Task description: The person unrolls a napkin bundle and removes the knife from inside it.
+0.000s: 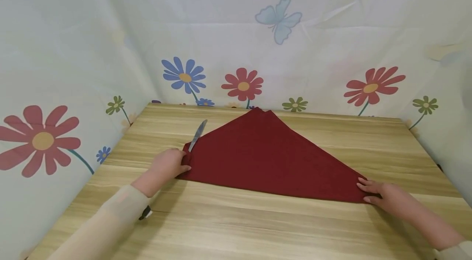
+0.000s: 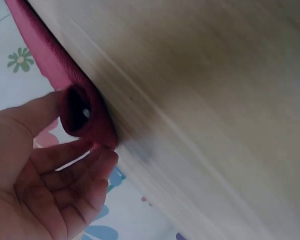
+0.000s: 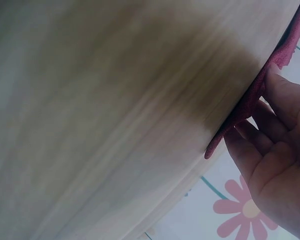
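Observation:
A dark red cloth napkin point(image 1: 265, 157) lies on the table, folded to a broad triangle with its peak at the far side. At its left corner, a knife point(image 1: 198, 133) rests with its silver blade pointing away; its lower part is hidden by a fold of cloth. My left hand point(image 1: 167, 166) pinches that corner, and in the left wrist view the cloth point(image 2: 72, 80) curls into a loop with a small pale spot inside. On the right corner, my right hand point(image 1: 387, 196) holds the cloth edge point(image 3: 247, 102) between thumb and fingers.
The wood-grain table point(image 1: 228, 227) reaches back to a pale curtain point(image 1: 206, 6) printed with flowers and a butterfly. That curtain also runs along the left and right sides. A small black item point(image 1: 145, 213) shows under my left wrist.

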Demonstrator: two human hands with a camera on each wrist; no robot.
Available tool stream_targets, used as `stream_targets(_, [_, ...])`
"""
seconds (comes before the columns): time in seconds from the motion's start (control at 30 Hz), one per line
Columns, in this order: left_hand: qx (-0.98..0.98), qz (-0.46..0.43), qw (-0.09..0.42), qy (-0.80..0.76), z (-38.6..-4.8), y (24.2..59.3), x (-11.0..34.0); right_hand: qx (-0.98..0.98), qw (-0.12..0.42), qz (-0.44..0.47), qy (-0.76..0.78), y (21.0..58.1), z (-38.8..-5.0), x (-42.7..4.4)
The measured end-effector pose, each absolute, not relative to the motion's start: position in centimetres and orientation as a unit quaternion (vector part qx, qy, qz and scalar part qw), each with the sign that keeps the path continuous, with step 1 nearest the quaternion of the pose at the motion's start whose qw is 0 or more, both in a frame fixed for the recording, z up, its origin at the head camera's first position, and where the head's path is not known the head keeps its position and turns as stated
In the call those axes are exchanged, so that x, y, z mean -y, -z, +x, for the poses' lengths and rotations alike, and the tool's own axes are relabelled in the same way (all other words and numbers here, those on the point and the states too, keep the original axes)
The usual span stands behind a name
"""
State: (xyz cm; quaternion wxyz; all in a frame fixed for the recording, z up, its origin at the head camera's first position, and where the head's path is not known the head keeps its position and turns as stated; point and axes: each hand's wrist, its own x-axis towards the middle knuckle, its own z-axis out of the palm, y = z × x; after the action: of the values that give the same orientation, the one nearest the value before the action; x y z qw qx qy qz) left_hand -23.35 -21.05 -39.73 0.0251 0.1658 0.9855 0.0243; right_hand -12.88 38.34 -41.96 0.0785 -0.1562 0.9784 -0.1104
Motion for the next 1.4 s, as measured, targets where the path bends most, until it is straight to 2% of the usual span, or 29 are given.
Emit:
stream_targets(0.7, [-0.989, 0.049, 0.029, -0.137, -23.8, 40.3, 22.4, -0.979, 0.08, -0.161, 0.101, 41.8, -13.1, -38.1])
stream_targets(1.1, [-0.986, 0.045, 0.039, -0.155, -24.5, 40.0, 25.0, -0.978, 0.071, -0.167, 0.101, 42.0, -13.0, -38.3])
stream_targets(1.4, [-0.99, 0.047, 0.031, -0.133, -24.3, 39.5, 24.6, -0.98, 0.058, -0.163, 0.098, 42.2, -12.9, -38.2])
